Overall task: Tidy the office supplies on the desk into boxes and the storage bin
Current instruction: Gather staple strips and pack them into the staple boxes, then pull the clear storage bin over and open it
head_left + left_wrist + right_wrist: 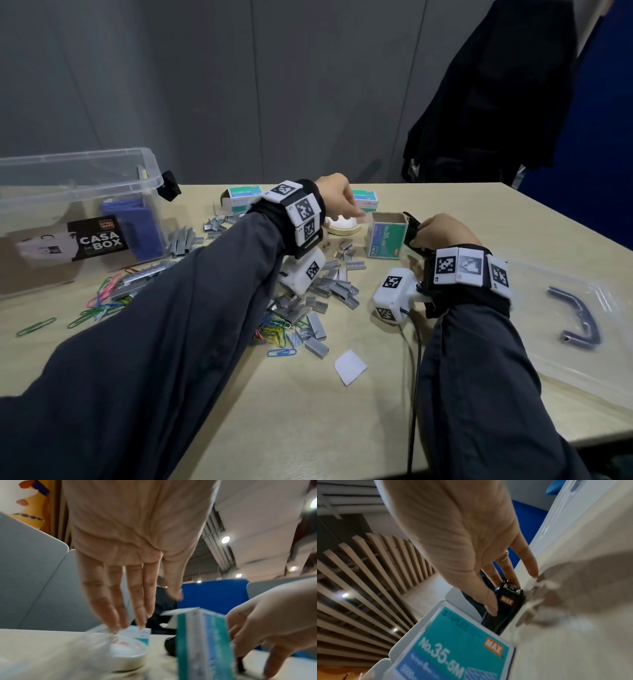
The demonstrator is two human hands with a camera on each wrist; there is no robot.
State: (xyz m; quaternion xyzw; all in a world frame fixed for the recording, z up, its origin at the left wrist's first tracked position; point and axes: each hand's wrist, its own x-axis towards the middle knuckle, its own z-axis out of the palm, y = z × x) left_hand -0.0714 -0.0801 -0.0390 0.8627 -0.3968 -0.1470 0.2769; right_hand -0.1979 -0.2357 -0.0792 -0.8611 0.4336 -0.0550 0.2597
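Note:
An open green staple box (386, 240) stands upright at mid-desk; it also shows as the staple box (202, 642) and the staple box (462, 642). Just right of it my right hand (419, 236) pinches a black stapler (412, 229) between thumb and fingers; in the right wrist view the right hand (503, 596) holds the stapler (501, 616) low on the desk. My left hand (352, 214) hovers over a tape roll (342, 225), left of the box. In the left wrist view the left hand (150, 608) holds nothing, its straight fingers pointing down at the tape roll (126, 650).
Loose staple strips (329, 284) and coloured paper clips (102, 301) litter the desk's middle and left. A clear storage bin (85, 178) stands at the left, its lid (582, 308) at the right. Two closed staple boxes (245, 197) lie behind. A paper scrap (350, 367) lies nearer me.

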